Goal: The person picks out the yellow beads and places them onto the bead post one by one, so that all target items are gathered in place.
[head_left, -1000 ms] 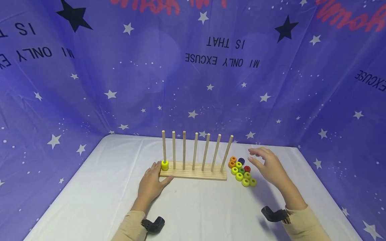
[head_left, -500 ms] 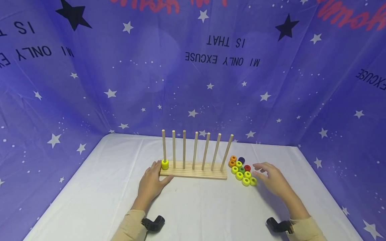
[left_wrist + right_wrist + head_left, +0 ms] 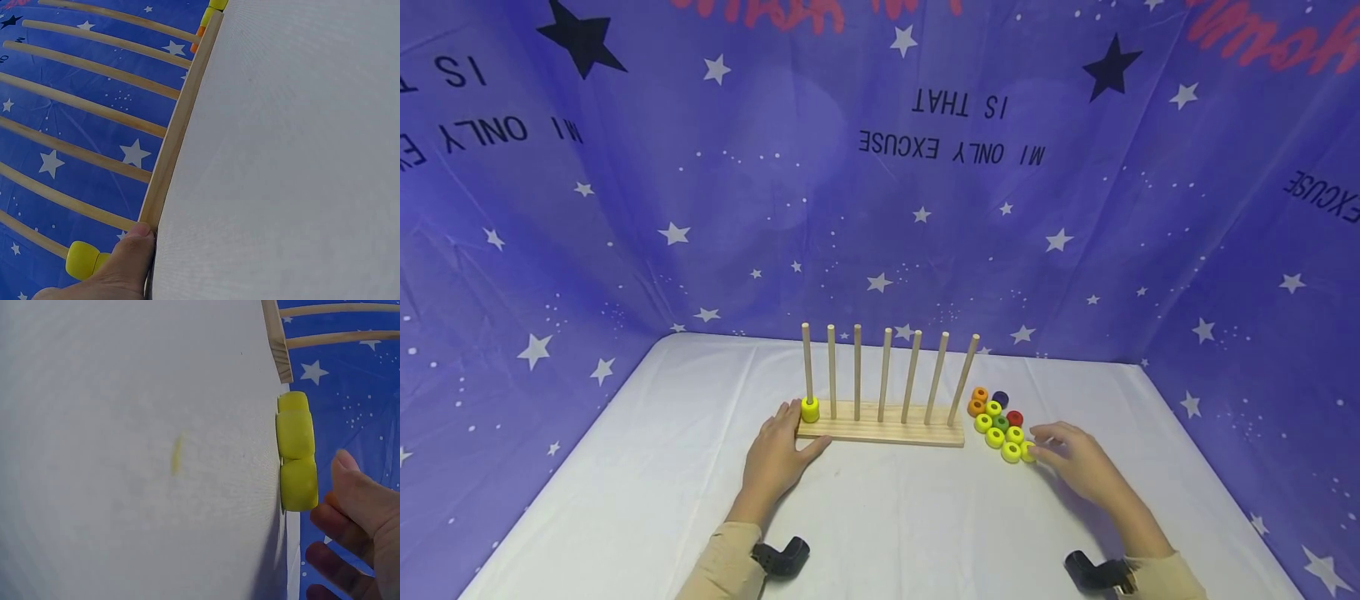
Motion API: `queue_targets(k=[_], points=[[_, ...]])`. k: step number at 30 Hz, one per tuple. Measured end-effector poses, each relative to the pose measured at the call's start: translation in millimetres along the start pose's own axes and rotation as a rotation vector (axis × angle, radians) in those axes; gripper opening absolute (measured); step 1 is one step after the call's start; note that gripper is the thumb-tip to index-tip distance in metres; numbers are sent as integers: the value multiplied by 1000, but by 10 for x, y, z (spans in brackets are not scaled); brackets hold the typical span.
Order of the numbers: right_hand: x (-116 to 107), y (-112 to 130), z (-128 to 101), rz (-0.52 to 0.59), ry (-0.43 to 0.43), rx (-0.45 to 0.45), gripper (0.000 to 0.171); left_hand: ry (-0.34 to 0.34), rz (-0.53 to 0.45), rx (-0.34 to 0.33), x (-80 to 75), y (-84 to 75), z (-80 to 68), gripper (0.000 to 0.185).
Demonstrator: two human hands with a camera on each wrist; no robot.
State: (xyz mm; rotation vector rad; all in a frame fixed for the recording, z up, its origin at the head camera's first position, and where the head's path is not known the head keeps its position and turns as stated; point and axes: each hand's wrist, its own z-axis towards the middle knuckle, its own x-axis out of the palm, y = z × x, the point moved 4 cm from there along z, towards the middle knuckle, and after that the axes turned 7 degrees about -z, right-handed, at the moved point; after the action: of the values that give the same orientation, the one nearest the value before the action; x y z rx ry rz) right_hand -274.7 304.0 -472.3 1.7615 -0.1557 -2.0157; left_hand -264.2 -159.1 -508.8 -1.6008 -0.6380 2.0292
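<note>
"While the left hand (image 3: 775,458) rests against the left end of the wooden base (image 3: 887,431), is it gripping?"

"Its thumb lies on the front edge, well away from fairly straight fingers. Two yellow beads (image 3: 809,410) sit low on the leftmost peg (image 3: 808,362), just beside it."

"And the right hand (image 3: 1078,462)?"

"Thumb and fingers parted, holding nothing, by the nearest yellow bead (image 3: 299,485); I can't tell whether they touch."

"Where's that bead?"

"On the white cloth (image 3: 880,525), at the near edge of the loose beads (image 3: 995,437), right of the base."
</note>
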Motion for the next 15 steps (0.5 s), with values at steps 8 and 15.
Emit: queue_targets(k=[8,15], points=[[66,-21,2,19,32,44,50,-14,16,7,-5,-8,3,89],[123,-47,-12,38,44,22,52,-18,12,15,-6,-3,2,89]])
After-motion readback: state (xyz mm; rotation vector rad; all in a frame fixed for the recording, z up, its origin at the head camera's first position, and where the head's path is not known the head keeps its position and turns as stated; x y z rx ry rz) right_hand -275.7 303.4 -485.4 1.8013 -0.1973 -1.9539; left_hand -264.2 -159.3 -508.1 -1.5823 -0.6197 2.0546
